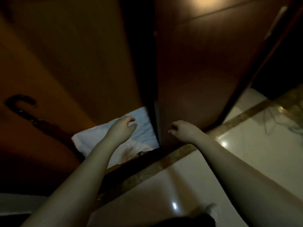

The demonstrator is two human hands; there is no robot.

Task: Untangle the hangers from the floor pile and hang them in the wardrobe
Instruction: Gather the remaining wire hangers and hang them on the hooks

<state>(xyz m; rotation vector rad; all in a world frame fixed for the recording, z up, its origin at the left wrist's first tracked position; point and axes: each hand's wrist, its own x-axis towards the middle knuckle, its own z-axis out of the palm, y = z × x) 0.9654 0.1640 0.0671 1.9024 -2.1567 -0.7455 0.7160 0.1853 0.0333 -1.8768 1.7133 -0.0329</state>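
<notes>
The view is dim. The wardrobe has a brown right door [205,76] and a dark gap [139,63] beside it. My left hand [122,128] reaches into the wardrobe's bottom over a white cloth [144,126], fingers spread and slightly bent, holding nothing. My right hand [180,129] hovers in front of the right door's lower part, just right of its edge, with fingers curled in and nothing in them. Thin wire-like shapes, possibly hangers [268,120], lie on the floor at the far right, too faint to tell.
A dark curved umbrella handle [19,102] leans inside the wardrobe at the left. The floor is glossy white tile [164,185] with a brown marble strip [164,164] along the wardrobe's base. My foot in a white sock [212,209] shows at the bottom.
</notes>
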